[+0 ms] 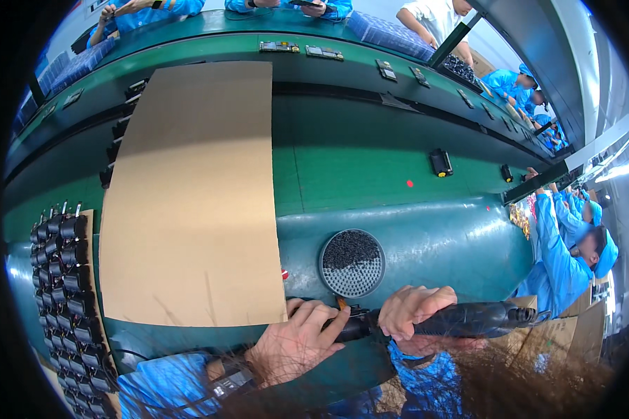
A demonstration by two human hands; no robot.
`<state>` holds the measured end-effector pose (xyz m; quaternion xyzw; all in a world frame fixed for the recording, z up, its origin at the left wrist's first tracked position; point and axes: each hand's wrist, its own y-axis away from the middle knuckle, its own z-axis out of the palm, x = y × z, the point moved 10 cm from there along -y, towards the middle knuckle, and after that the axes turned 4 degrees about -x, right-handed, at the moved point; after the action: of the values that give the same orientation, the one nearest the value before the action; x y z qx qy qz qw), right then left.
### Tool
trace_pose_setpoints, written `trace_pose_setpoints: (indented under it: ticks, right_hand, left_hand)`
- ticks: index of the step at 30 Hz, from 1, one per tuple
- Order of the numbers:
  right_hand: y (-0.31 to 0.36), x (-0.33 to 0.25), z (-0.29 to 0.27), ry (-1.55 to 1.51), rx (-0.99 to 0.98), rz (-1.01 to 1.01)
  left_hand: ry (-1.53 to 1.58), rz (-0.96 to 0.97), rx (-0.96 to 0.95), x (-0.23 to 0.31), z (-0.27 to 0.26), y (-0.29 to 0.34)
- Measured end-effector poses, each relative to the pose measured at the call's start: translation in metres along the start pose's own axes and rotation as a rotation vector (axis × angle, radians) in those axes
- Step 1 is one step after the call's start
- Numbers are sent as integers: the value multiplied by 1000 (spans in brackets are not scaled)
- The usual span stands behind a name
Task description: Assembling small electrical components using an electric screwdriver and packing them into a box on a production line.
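Head view: two hands meet over a dark part at the near side of the bench.
The right hand is wrapped round a black tool, which lies nearly level, its nose toward the left hand. That hand's fingers are curled in at the dark part, just below the round dish of small black pieces; the detail there is small and probably partly covered, so I cannot tell whether they grip it. Cardboard lies left of the dish, black units beyond it, on the green bench.
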<state>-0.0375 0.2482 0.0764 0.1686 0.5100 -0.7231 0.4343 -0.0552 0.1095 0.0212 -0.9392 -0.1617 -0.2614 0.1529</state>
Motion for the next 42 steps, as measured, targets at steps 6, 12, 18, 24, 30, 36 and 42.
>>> trace_pose_setpoints:
  ticks: [6, 12, 18, 24, 30, 36, 42]
  right_hand:
    - [3, 6, 0, 20, -50, 18]
    - [-1, 8, 7, 119, -83, 6]
    - [2, 5, 12, 152, -116, -3]
    - [-5, -4, 28, 231, -239, -56]
    - [-26, 1, 4, 14, 19, -142]
    - [-25, 38, -13, 22, 85, -45]
    - [-29, 43, -15, -12, 87, -25]
  left_hand:
    - [6, -16, -17, -1, 1, 0]
    - [1, -32, -42, -3, 0, 0]
    - [-39, -47, -55, -3, 1, 3]
    - [-100, -51, -64, -4, 1, 4]
    - [-75, -32, -61, -4, 12, 6]
    - [-99, -56, -64, -10, 16, 4]
    - [-39, -54, -113, -12, 18, 4]
